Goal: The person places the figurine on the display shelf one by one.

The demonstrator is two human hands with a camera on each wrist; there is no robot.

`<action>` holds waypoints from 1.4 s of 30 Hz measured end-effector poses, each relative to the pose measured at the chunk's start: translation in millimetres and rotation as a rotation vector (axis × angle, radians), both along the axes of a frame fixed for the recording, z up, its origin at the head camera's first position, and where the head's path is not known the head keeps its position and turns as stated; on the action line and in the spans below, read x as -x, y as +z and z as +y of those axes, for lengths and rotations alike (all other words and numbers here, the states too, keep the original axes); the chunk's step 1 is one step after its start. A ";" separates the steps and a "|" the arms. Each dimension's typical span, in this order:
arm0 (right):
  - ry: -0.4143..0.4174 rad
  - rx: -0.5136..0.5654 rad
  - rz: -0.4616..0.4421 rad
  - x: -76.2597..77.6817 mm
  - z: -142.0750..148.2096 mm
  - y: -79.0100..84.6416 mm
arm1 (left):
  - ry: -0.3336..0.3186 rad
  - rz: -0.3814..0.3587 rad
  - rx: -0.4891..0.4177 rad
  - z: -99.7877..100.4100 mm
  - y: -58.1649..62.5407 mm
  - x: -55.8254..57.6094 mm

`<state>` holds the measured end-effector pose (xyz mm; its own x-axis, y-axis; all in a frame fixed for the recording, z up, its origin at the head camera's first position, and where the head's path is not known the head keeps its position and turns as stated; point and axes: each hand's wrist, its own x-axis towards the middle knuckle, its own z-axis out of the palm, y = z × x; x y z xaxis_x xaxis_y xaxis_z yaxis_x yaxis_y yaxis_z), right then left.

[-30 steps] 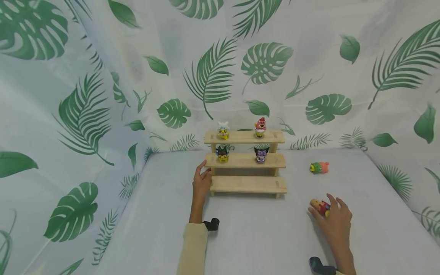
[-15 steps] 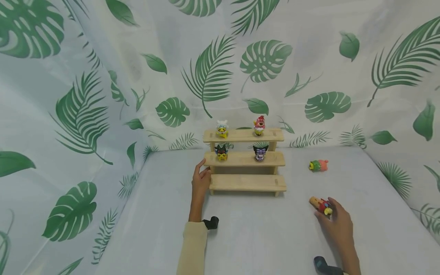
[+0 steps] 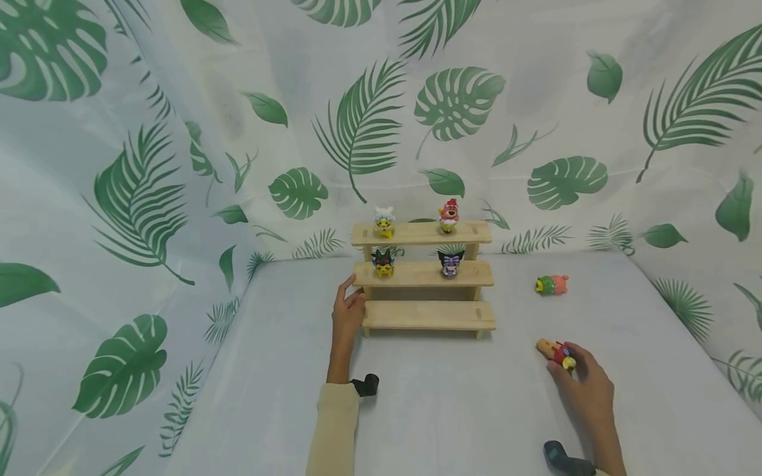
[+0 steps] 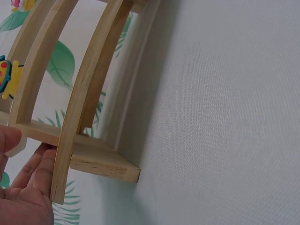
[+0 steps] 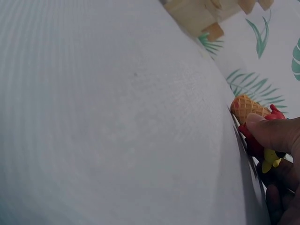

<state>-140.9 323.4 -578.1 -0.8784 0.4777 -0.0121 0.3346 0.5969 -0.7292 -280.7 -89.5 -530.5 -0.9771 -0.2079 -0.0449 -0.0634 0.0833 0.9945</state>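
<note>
A three-tier wooden display shelf [image 3: 428,316] stands on the white cloth. My left hand [image 3: 348,317] holds its left end; in the left wrist view the thumb and fingers lie about the end of a board [image 4: 75,108]. To the right of the shelf, my right hand [image 3: 586,390] pinches a small toy figurine [image 3: 558,354] lying on its side on the cloth. This figurine is red, blue and yellow, with a tan waffle-cone part [image 5: 246,108]. In the right wrist view the thumb presses on it, and the fingers partly hide its far end.
Two figurines, one white-topped [image 3: 383,223] and one pink [image 3: 449,217], stand on the top tier. A dark-eared yellow one [image 3: 383,263] and a purple one [image 3: 450,264] stand on the middle tier. A green-and-pink figurine [image 3: 551,285] lies right of the shelf. Leaf-print cloth hangs behind.
My right hand has shifted slightly right, its fingers going from raised above the figurine to closed about its near side. My left hand stays at the shelf. The head view has tilted slightly.
</note>
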 end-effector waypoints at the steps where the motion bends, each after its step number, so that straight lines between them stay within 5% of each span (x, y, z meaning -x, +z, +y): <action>1: -0.003 0.001 0.001 0.2 -0.1 -0.4 | 0.000 -0.002 0.000 -0.2 -0.1 0.3; 17: -0.039 0.037 0.080 -2.6 -2.5 3.0 | -0.019 -0.011 -0.023 -1.6 -0.1 0.8; 31: -0.111 0.333 0.109 -0.5 -14.0 17.9 | -0.010 0.007 -0.010 -0.6 -1.6 0.6; 42: -0.076 0.413 0.140 -0.9 -14.4 18.9 | -0.010 0.017 -0.003 -0.1 0.0 -1.2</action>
<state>-140.0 309.0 -559.2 -0.8475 0.5214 -0.0994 0.2477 0.2228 -0.9429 -279.4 -89.6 -530.6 -0.9798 -0.1980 -0.0289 -0.0458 0.0810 0.9957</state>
